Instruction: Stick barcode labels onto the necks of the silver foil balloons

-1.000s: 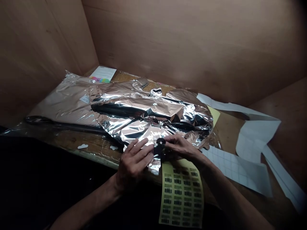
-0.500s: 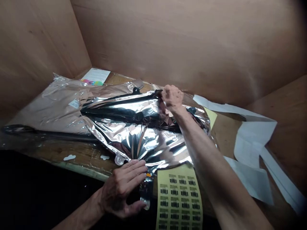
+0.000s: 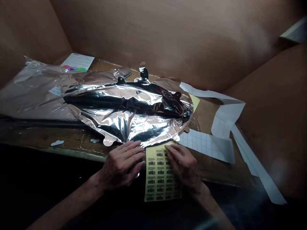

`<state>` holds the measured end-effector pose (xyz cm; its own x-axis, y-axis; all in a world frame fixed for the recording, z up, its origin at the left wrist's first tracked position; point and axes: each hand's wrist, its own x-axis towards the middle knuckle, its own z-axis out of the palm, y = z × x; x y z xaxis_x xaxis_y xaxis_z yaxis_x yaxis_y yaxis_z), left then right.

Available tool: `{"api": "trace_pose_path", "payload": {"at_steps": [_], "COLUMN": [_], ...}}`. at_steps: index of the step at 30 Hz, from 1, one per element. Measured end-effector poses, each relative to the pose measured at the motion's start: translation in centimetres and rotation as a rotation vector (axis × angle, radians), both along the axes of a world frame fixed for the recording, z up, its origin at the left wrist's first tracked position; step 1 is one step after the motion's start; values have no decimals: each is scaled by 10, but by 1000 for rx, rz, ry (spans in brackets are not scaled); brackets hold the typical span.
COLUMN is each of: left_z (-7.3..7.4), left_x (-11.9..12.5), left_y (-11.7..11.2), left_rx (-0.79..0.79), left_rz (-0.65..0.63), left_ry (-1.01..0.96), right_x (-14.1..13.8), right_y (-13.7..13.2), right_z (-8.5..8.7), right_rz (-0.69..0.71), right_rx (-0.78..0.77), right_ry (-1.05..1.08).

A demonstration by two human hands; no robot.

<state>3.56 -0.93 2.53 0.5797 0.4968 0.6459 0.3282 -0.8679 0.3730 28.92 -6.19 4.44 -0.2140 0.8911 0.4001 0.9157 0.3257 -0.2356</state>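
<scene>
"Two hands in view; holding what?"

"Left hand (image 3: 126, 163): lies palm down, fingers straight and nearly together, at the near edge of the large, shiny copper-coloured foil piece (image 3: 144, 99) with small rounded tabs. Right hand (image 3: 183, 159): curls over the upper right of the yellow paper sheet of black barcodes (image 3: 155, 175), fingertips drawn in; no telling if pinching a label."

"And the foil piece?"

"Lies spread on the brown wooden table (image 3: 76, 140), partly over a long clear plastic bag (image 3: 35, 92)."

"How far along?"

"Foil piece laid out, creased. One blank space at the sheet's top left, probably one label gone; many remaining. No label visible on the foil."

"What's unclear?"

"Sheet's right side, behind the right hand. Barcode print, too small to read. Bag, cut off at left. Anything beneath the left palm, hidden."
</scene>
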Motion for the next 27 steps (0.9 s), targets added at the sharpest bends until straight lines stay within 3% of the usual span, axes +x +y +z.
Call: {"api": "trace_pose_path", "payload": {"at_steps": [3,6,10,18,22,27], "left_z": [-4,-14,-21,-17,-16,-19], "left_x": [19,27,24,24,25,24], "left_y": [-2,-3,-3,-3,-3,-2], "left_rx": [52,40,17,-8,7,-5], "left_rz": [27,46,52,51,68,70], "left_ry": [169,283,296,279,276,298], "right_x": [-3,-4,-7,-8,-8,-7], "right_y": [-12,-13,-8,-3,0,7], "right_z": [-18,-23,-16,-13,-13,-2], "right_rz": [28,97,74,79,7,-1], "right_rx": [85,119,11,-135,-181,-367], "right_ry": [-73,-74,-25,210,147,155]}}
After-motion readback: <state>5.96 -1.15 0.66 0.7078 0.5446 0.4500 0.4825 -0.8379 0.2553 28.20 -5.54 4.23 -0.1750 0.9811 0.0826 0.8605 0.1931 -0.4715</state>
